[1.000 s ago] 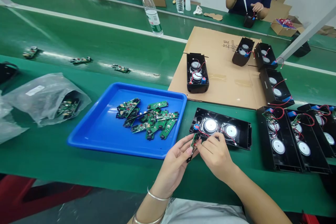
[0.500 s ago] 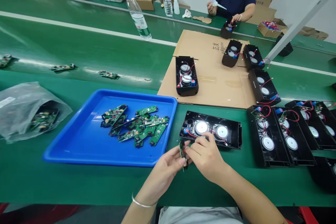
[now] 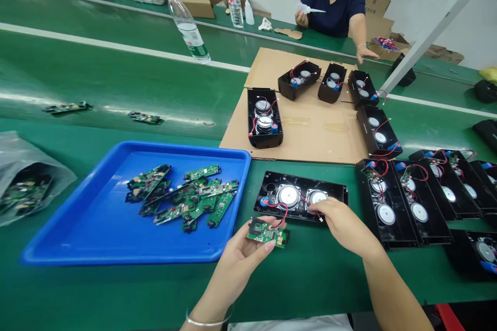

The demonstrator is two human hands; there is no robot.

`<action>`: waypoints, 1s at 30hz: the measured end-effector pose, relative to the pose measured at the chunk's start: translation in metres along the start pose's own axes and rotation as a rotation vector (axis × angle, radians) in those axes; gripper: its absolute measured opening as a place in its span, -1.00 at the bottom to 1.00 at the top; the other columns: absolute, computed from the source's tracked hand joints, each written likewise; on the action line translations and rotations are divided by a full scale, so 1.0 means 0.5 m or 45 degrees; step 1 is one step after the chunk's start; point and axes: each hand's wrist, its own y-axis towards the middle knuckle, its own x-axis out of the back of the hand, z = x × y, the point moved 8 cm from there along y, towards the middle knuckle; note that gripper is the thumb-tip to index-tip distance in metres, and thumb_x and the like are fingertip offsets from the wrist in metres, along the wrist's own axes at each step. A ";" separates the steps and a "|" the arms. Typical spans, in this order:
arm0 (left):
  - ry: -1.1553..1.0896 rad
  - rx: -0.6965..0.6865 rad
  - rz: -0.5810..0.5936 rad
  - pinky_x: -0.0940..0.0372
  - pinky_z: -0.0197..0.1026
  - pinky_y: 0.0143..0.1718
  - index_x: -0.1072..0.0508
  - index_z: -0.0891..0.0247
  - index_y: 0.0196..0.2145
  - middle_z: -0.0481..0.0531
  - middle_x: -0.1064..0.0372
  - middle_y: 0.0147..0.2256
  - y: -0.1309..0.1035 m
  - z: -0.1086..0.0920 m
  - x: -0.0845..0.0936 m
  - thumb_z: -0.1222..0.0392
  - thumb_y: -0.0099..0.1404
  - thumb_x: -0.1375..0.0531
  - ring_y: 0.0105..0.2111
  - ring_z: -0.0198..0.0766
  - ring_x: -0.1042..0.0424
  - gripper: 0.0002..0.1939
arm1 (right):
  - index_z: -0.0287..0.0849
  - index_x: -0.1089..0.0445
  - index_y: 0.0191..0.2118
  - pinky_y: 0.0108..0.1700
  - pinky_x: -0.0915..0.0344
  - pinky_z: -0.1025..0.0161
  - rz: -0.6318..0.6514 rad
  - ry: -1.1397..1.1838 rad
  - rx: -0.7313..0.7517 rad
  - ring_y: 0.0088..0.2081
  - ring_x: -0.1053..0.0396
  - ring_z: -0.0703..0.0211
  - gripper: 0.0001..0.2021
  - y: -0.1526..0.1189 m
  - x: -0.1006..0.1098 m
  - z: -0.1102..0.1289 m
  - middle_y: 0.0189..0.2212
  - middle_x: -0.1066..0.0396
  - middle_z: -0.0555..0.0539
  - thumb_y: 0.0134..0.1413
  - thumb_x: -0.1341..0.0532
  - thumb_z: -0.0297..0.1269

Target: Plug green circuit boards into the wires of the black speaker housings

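Note:
My left hand (image 3: pixel 243 251) is closed on a green circuit board (image 3: pixel 267 232), held flat between thumb and fingers. A red wire (image 3: pixel 286 213) runs from the board to the black speaker housing (image 3: pixel 334 190) lying just beyond my hands. Two round silver speakers sit in that housing; the left one (image 3: pixel 288 196) shows fully, while my fingers partly cover the right one (image 3: pixel 318 196). My right hand (image 3: pixel 341 222) reaches over the housing's front edge, its fingertips pinched on a thin wire with a white connector (image 3: pixel 320 219) below them.
A blue tray (image 3: pixel 116 248) of loose circuit boards is at left, beside a plastic bag (image 3: pixel 31 160) of more boards. Several speaker housings stand on the cardboard (image 3: pixel 306 139) and at right (image 3: pixel 392 222). Across the bench, a co-worker (image 3: pixel 334 0) holds a nozzle bottle (image 3: pixel 310 9).
My left hand has turned the board flat, now wired to the housing. My right hand left the board and moved right to the wires. The co-worker released a housing onto the cardboard.

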 end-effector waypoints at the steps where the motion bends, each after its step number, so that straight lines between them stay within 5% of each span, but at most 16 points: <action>1: 0.026 -0.031 -0.026 -0.37 -0.11 -0.09 -0.49 0.24 -0.24 0.12 -0.54 -0.20 0.004 -0.008 -0.006 0.16 -0.04 -0.38 -0.12 -0.02 -0.48 -0.65 | -0.13 -0.44 -0.19 -0.24 -0.37 0.26 -0.029 0.108 0.028 -0.26 -0.44 0.18 -0.64 0.004 0.002 0.003 -0.29 -0.50 -0.06 0.05 -0.02 -0.64; 6: 0.158 -0.159 -0.083 -0.40 -0.14 -0.12 -0.50 0.22 -0.24 0.08 -0.54 -0.20 0.031 -0.039 -0.037 0.20 -0.02 -0.35 -0.19 -0.07 -0.51 -0.69 | -0.14 -0.49 -0.29 -0.23 -0.39 0.23 -0.359 0.567 -0.098 -0.24 -0.45 0.15 -0.83 0.026 0.006 -0.031 -0.28 -0.49 -0.09 0.11 -0.14 -0.41; 11: 0.309 -0.187 -0.123 -0.43 -0.09 -0.16 -0.50 0.22 -0.23 0.04 -0.56 -0.28 0.060 -0.044 -0.046 0.19 -0.01 -0.34 -0.28 -0.06 -0.54 -0.68 | -0.19 -0.41 -0.36 -0.51 -0.31 0.34 -0.551 0.764 -0.310 -0.55 -0.36 0.24 -0.90 0.033 -0.015 -0.068 -0.55 -0.42 0.00 0.01 -0.24 -0.28; 19: 0.360 -0.228 -0.138 -0.47 -0.15 -0.27 -0.51 0.20 -0.24 0.03 -0.57 -0.32 0.073 -0.042 -0.047 0.18 0.02 -0.33 -0.35 -0.07 -0.56 -0.72 | -0.20 -0.40 -0.32 -0.35 -0.31 0.26 -0.515 0.072 0.129 -0.40 -0.33 0.19 -0.75 0.039 0.002 0.020 -0.45 -0.39 -0.08 0.27 0.01 -0.36; 30: 0.382 -0.257 -0.075 -0.48 -0.15 -0.27 -0.52 0.19 -0.24 0.01 -0.56 -0.32 0.083 -0.030 -0.042 0.15 0.03 -0.32 -0.35 -0.08 -0.56 -0.72 | -0.20 -0.31 -0.43 -0.45 -0.19 0.26 -0.365 -0.342 0.291 -0.47 -0.25 0.19 -0.69 0.049 -0.049 0.041 -0.52 -0.31 -0.04 0.29 0.08 -0.43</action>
